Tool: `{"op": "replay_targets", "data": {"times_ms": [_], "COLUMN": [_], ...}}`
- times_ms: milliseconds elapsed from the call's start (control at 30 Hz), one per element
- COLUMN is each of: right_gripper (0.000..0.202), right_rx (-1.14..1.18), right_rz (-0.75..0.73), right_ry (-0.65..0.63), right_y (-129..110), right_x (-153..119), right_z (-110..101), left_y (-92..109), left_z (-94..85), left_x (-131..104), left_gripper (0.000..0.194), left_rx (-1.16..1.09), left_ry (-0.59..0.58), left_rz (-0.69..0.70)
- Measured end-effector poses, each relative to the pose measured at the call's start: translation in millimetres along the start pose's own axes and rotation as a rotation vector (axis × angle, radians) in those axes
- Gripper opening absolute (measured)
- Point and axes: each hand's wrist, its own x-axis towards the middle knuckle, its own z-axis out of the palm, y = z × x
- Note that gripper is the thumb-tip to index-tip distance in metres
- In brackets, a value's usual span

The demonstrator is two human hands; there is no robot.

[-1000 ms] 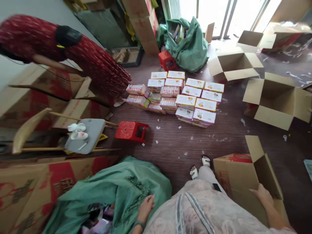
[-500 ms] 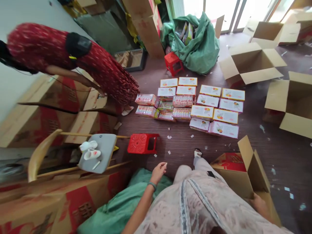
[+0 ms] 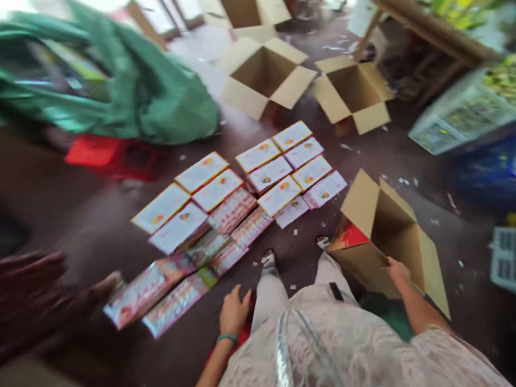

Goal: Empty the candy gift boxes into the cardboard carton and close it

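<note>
My right hand (image 3: 399, 274) grips the near edge of an open cardboard box (image 3: 358, 263) that stands beside my right leg, its flaps up and a red print on one side. My left hand (image 3: 234, 312) hangs over a red stool (image 3: 245, 334), mostly hidden beneath it; the fingers are apart and nothing shows in them. Ahead of my feet lie rows of white printed packs (image 3: 269, 174) with yellow and purple edges. Clear-wrapped pink packs (image 3: 234, 209) lie among them, and longer wrapped packs (image 3: 177, 303) are nearest my left hand.
Open cardboard boxes (image 3: 266, 72) stand at the back. A green sack (image 3: 161, 102) and another red stool (image 3: 108, 156) are at upper left. A co-worker's dark red clothing (image 3: 32, 301) is blurred at left. White crates (image 3: 447, 121) stand at right. Paper scraps (image 3: 295, 232) litter the floor.
My view has swung to the right. My left hand has opened from a pinch on a small pale piece and is now over the red stool. My right hand stays on the box.
</note>
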Motion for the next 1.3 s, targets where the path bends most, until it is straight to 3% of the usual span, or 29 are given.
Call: {"op": "replay_targets", "data": {"times_ms": [67,133,200,233,300,400,467,533,600,667,767,833,933,1067,1200,1300], "right_gripper": [0.033,0.034,0.035,0.034,0.032,0.032,0.032,0.031,0.032,0.031,0.026,0.022,0.023,0.029,0.031,0.032], "right_rx": [0.041,0.076,0.113,0.134,0.184,0.274,0.342,0.415,0.486,0.553,0.642,0.688,0.739,0.794,0.778,0.728], "right_rz": [0.061,0.076,0.070,0.065,0.054,0.026,-0.013,-0.069,-0.127,-0.182,-0.273,-0.329,-0.366,-0.367,-0.378,-0.397], "right_ry": [-0.045,-0.079,-0.104,-0.117,-0.143,-0.164,-0.165,-0.155,-0.138,-0.119,-0.093,-0.078,-0.064,-0.054,0.007,-0.014], "right_y": [-31,-57,-74,-80,-87,-92,-98,-108,-123,-141,-170,-183,-190,-178,-175,-199], "right_x": [-28,-52,-73,-83,-101,-125,-138,-148,-154,-156,-156,-155,-152,-147,-136,-124], "right_z": [21,44,68,80,103,139,164,190,214,237,263,278,299,322,333,337], "left_y": [10,41,87,112,164,228,255,269,270,261,237,222,207,200,193,186], "left_z": [-54.9,-94.2,-110.0,-108.2,-87.2,-27.1,18.8,60.7,94.8,119.9,145.2,159.3,185.3,229.1,262.0,271.5], "left_x": [46,81,101,105,105,91,78,66,58,53,51,51,51,52,73,112], "left_gripper": [0.068,0.066,0.061,0.060,0.060,0.071,0.079,0.085,0.090,0.089,0.094,0.111,0.134,0.135,0.133,0.127], "left_rx": [0.084,0.110,0.116,0.122,0.148,0.207,0.263,0.338,0.446,0.586,0.735,0.749,0.736,0.746,0.739,0.761], "left_ry": [0.169,0.307,0.323,0.298,0.217,0.075,-0.014,-0.073,-0.091,-0.077,-0.054,-0.046,-0.045,-0.041,-0.031,-0.031], "left_rz": [0.186,0.420,0.613,0.674,0.762,0.860,0.930,0.982,0.961,0.840,0.630,0.542,0.461,0.440,0.440,0.464]}}
